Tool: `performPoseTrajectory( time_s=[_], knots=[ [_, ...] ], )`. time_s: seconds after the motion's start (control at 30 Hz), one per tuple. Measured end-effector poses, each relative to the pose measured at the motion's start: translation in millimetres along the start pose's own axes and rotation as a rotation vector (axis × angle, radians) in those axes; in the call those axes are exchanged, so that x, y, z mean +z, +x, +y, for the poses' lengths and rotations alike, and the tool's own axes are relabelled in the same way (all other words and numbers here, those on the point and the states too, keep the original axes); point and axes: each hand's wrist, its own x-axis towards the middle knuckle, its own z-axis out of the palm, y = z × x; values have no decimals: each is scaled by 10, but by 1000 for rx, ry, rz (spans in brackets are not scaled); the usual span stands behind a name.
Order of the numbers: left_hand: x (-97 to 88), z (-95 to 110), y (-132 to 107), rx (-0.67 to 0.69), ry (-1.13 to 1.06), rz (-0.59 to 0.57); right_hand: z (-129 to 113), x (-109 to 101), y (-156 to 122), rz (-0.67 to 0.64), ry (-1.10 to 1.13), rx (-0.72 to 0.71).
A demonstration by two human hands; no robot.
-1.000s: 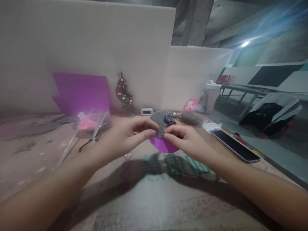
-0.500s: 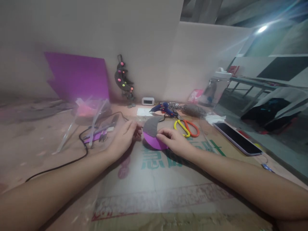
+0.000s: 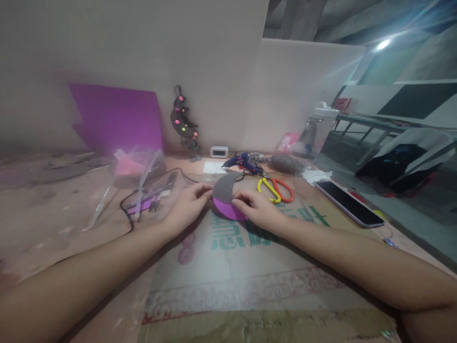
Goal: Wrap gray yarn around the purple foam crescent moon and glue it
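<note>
A round purple disc (image 3: 229,209) with grey yarn-like covering (image 3: 225,187) over its upper part is held just above the cardboard. My right hand (image 3: 255,207) pinches its right edge between thumb and fingers. At the left edge, my left hand (image 3: 194,202) has its thumb and fingertips closed together on the rim; whether a thin strand is also between them I cannot tell. Behind the disc lies a blue glue gun (image 3: 244,163). Scissors with yellow and orange handles (image 3: 276,189) lie just beyond my right hand.
Cardboard (image 3: 228,267) covers the table under my arms. A phone (image 3: 348,204) lies right, near the table edge, with a bottle (image 3: 321,128) behind it. Glue sticks (image 3: 103,195) and a cord (image 3: 125,209) lie left. A purple sheet (image 3: 117,116) and moon ornament (image 3: 182,116) stand against the wall.
My left hand has moved right, its fingers coming from beside the disc onto its left edge. My right hand keeps its pinch. The view has shifted slightly.
</note>
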Motion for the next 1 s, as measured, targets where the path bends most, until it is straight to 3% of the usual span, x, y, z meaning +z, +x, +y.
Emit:
performPoseTrajectory(
  time_s=[0.2,0.33,0.5,0.7,1.0],
  knots=[
    [11,13,-47,-4,-55,-3,19,-5,4,23,-52,-47],
    [12,72,-83,28,112,-81,21,-13,1,26,-77,-70],
    [14,115,-93,76,232,-71,19,-22,18,44,-56,-120],
    [25,109,-96,68,196,-92,17,-20,48,56,-54,-86],
    [48,90,-107,41,64,-157,8,-36,28,-20,7,-159]
  ],
)
